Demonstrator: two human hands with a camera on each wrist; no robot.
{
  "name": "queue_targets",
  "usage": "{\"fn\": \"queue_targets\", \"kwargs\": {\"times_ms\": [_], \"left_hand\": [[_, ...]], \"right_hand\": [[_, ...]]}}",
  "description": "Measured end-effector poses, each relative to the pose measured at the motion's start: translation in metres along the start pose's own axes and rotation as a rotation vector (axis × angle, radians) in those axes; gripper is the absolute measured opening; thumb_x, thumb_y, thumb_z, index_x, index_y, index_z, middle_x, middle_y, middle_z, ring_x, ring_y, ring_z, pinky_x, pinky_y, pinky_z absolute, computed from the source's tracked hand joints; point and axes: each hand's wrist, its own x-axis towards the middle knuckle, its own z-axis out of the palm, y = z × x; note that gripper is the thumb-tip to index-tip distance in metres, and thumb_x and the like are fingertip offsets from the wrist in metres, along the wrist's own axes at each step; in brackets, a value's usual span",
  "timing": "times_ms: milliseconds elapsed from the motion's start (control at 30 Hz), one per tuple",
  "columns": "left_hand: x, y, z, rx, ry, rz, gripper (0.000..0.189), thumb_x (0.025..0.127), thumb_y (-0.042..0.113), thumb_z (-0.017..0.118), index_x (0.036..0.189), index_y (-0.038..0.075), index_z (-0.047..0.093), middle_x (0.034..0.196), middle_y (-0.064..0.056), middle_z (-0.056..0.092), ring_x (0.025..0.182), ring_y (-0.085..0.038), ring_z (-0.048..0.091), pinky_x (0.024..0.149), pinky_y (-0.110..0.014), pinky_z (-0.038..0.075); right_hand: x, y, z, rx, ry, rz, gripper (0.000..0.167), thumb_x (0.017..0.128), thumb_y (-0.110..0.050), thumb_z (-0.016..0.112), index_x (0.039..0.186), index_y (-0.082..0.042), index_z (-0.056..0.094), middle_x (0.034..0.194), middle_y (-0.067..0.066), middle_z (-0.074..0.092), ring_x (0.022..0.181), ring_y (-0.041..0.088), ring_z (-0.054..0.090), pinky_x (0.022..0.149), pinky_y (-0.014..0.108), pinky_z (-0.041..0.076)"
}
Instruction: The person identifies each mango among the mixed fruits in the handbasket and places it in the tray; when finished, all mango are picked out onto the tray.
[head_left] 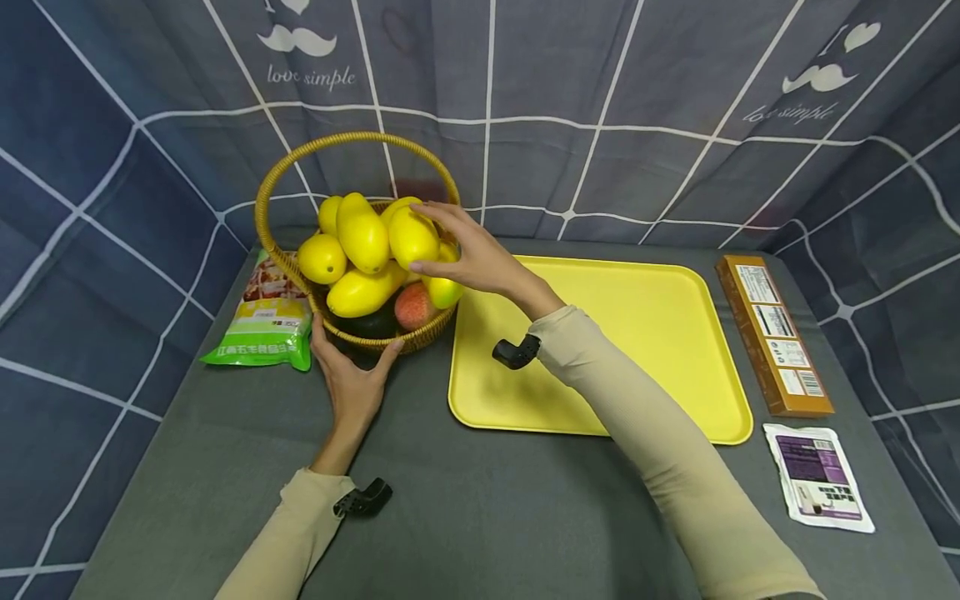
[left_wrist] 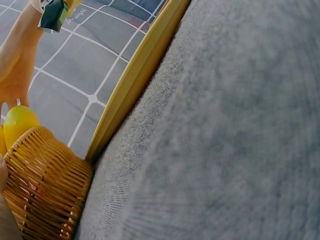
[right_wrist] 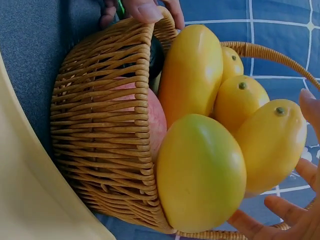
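A wicker basket with a tall hoop handle stands at the back left, heaped with yellow mangoes, a reddish peach and a dark green fruit. My left hand grips the basket's near rim; in the right wrist view its thumb lies over the edge. Around the mango at the right of the heap, my right hand spreads its fingers and thumb, fingertips right at the fruit. A greenish-yellow mango sits just below those fingers.
A yellow tray lies right of the basket. Left of the basket is a green food packet. An orange-brown box and a white-and-purple pouch lie at the far right. A checked curtain hangs behind the table.
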Motion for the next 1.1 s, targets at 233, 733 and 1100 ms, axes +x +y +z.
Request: {"fn": "queue_targets", "kwargs": {"times_ms": [233,733,1100], "left_hand": [[-0.001,0.000,0.000,0.006,0.000,-0.011,0.113,0.076,0.036,0.084,0.157,0.017,0.007,0.160,-0.008,0.013,0.147,-0.022,0.017,0.119,-0.051,0.015],[-0.004,0.002,0.001,0.017,-0.001,-0.020,0.113,0.076,0.036,0.084,0.157,0.017,0.008,0.159,-0.011,0.015,0.146,-0.023,0.019,0.118,-0.052,0.017],[0.000,0.000,-0.001,0.021,0.003,-0.018,0.113,0.076,0.032,0.085,0.157,0.017,0.008,0.160,-0.010,0.014,0.147,-0.022,0.018,0.118,-0.051,0.016]], "right_hand": [[0.006,0.004,0.004,0.011,-0.010,0.003,0.078,0.085,-0.044,0.075,0.151,-0.023,0.040,0.155,0.003,0.032,0.141,0.014,0.032,0.113,0.033,0.033],[0.004,0.003,0.002,-0.029,0.076,-0.027,0.075,0.078,-0.042,0.081,0.143,-0.019,0.050,0.147,0.007,0.041,0.134,0.021,0.042,0.108,0.035,0.038],[-0.016,0.001,-0.011,-0.033,0.143,-0.100,0.075,0.075,-0.040,0.083,0.140,-0.019,0.054,0.147,0.007,0.041,0.133,0.020,0.043,0.107,0.039,0.039]]}}
